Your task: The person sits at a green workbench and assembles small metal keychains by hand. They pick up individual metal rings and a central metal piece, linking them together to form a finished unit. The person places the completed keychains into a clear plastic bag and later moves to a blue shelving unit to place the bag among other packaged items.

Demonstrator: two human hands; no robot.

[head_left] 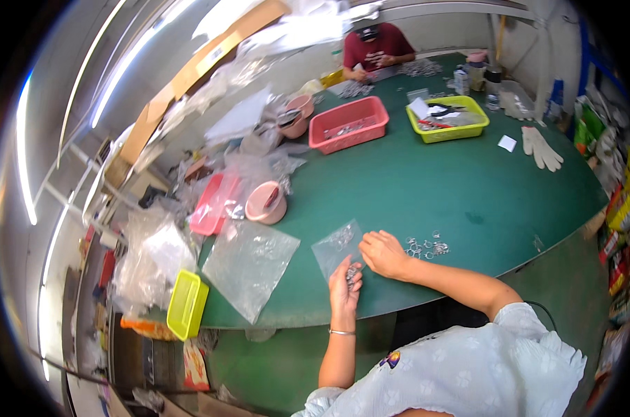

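Note:
My left hand (345, 283) is curled around a cluster of small silver metal pieces (352, 276), which shows in its palm. Its fingertips reach the lower edge of a small clear plastic bag (329, 251) lying on the green table. Similar silver pieces are inside that bag. My right hand (383, 254) is closed at the bag's right edge, its fingers bent down; whatever they pinch is hidden. Just right of this hand lies a loose pile of silver metal rings (429, 247).
A large clear bag (251, 267) lies left, near a yellow-green tray (187, 304) at the table's edge. Beyond are a pink bucket (266, 203), a red bin (349, 125), a yellow basket (448, 119) and a white glove (541, 148). A person (376, 52) works at the far end.

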